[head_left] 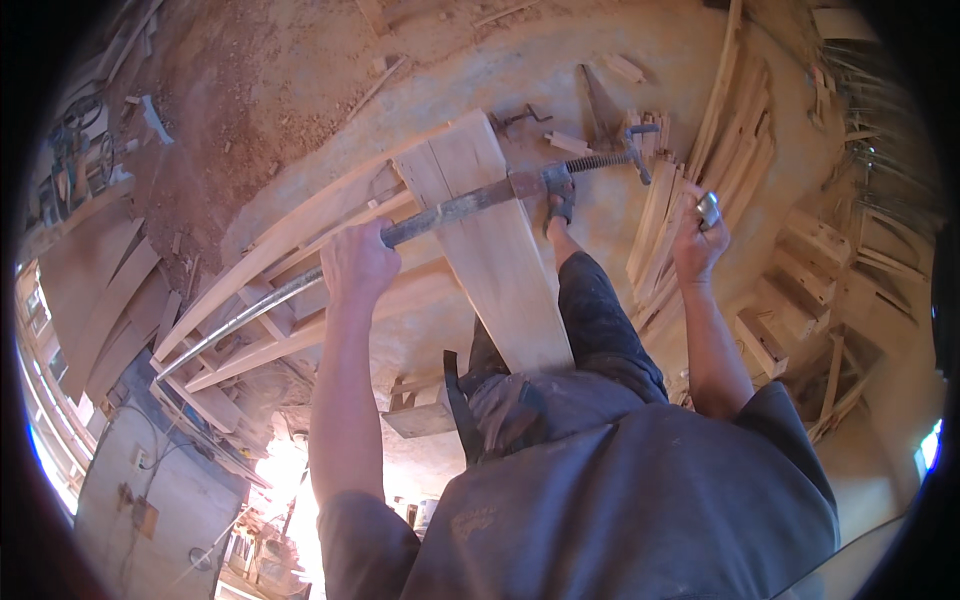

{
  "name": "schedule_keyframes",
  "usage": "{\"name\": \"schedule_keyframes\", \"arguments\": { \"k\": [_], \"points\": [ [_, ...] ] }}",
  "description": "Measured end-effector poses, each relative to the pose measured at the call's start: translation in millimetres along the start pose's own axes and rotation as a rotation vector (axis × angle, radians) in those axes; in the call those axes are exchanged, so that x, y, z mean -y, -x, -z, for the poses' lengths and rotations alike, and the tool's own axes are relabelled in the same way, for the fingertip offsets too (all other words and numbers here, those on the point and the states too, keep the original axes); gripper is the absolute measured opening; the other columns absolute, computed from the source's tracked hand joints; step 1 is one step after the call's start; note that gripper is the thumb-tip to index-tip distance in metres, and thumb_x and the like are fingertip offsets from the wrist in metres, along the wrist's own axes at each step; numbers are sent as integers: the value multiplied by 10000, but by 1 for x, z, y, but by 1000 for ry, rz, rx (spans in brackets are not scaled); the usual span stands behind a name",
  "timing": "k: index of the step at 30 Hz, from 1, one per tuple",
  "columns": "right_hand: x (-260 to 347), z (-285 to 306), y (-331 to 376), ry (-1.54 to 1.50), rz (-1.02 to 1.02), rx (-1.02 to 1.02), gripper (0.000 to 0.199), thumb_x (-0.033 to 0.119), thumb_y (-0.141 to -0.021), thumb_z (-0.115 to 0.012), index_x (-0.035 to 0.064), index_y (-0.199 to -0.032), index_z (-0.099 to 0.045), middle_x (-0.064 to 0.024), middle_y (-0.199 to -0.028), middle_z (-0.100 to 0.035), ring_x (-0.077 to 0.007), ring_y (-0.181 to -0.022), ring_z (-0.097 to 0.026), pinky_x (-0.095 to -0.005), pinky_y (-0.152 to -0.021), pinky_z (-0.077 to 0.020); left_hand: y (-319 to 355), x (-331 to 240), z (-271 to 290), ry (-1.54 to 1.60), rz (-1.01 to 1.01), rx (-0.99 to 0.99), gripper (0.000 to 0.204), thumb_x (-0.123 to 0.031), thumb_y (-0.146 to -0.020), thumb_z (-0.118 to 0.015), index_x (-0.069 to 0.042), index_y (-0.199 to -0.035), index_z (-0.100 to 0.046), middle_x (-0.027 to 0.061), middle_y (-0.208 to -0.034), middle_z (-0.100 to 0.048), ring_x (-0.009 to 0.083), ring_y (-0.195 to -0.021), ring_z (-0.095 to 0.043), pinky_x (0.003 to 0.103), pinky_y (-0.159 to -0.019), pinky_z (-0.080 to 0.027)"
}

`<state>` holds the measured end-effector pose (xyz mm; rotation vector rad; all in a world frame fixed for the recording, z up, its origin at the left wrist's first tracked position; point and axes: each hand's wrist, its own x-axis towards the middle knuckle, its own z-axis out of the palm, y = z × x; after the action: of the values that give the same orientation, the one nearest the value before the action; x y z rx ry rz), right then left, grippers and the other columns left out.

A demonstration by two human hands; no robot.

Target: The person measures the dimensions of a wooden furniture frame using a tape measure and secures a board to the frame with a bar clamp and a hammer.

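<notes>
Wooden boards [495, 255], glued edge to edge, run from near the person's knee to the far floor, crossed by a long metal bar clamp [470, 205]. Left hand [357, 265] grips the clamp's bar; right hand [698, 240], right of the boards, holds a small metal piece [709, 208].

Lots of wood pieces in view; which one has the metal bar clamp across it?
The wide pale plank under the person's foot; the long steel bar clamp, gripped by the left hand, crosses it. Other boards lie loose.

Dirt floor [300, 90] was dusty w/ sawdust — wood offcuts [622, 68] lay scattered on it, curved slats [735, 150] stacked at the right.
</notes>
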<state>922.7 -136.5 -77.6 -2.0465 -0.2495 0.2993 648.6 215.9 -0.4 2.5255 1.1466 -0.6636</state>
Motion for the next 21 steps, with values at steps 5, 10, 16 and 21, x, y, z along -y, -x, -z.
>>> {"name": "schedule_keyframes", "arguments": {
  "k": [5,10,16,21],
  "points": [
    [47,-13,-32,-441,-697,476,291,335,-917,-655,48,-961,-651,-61,-810,-632,-60,-486,-420,-247,-507,-330,-2,-1,3,-8,-15,15,385,-95,-725,-615,-179,-1076,-750,168,-886,-715,325,-864,-688,431,-780,-533],
    [83,-32,-56,-692,-814,680,244,266,-891,-706,74,-962,-573,-109,-889,-660,-26,-465,-360,-222,-487,-309,-1,1,7,12,-22,29,384,-89,-737,-617,-183,-1086,-746,173,-898,-713,322,-878,-687,438,-789,-530],
    [78,-42,-63,-364,-567,731,346,39,-825,-667,49,-1170,-636,-32,-847,-641,-38,-525,-418,-205,-499,-332,0,2,8,-4,-29,32,381,-88,-734,-616,-173,-1082,-747,181,-887,-711,330,-872,-686,449,-786,-529],
    [52,-63,-67,16,-21,540,232,-9,-830,-670,61,-1047,-713,1,-863,-676,-68,-706,-574,-246,-638,-464,-2,2,6,51,-23,13,349,-71,-731,-600,-160,-1028,-761,194,-869,-706,364,-861,-673,472,-803,-513]
  ]
}}
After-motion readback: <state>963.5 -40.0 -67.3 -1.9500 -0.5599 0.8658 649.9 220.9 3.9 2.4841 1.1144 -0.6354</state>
